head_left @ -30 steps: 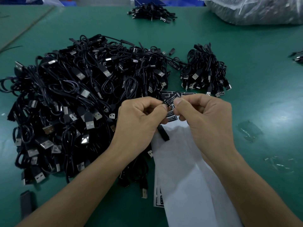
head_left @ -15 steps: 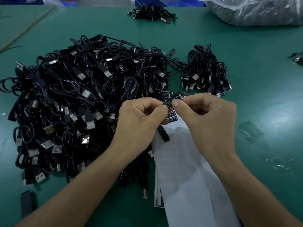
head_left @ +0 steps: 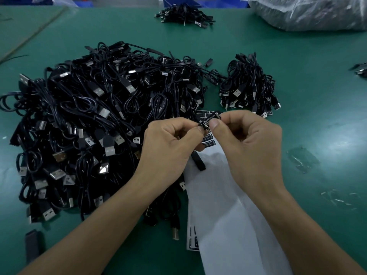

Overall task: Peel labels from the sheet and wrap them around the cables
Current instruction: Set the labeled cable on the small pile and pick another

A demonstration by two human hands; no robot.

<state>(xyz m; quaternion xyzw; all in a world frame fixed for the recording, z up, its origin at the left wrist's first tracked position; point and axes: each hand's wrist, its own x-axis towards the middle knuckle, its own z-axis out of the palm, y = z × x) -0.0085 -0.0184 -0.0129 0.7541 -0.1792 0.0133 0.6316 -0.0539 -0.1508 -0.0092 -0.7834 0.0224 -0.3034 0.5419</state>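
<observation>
A black label [head_left: 207, 121] with white print is pinched between the fingertips of my left hand [head_left: 170, 143] and my right hand [head_left: 250, 147], folded around a thin black cable part. Both hands hover above the white label sheet [head_left: 228, 205], which lies on the green table and runs toward me. A few black labels [head_left: 208, 140] remain on the sheet's far end, just under my thumbs. A black connector end [head_left: 198, 164] hangs below my left hand. How far the label is wrapped is hidden by my fingers.
A big heap of black USB cables [head_left: 95, 124] fills the left half of the table. A smaller bundle [head_left: 248, 86] lies at the right, another [head_left: 184, 15] at the far edge. Clear plastic bags [head_left: 309, 12] sit far right; plastic scraps [head_left: 303, 159] lie right.
My hands have drawn closer together and the label has been folded tighter around the cable, with my right thumb pressing it down. The sheet and the cable heaps have not moved.
</observation>
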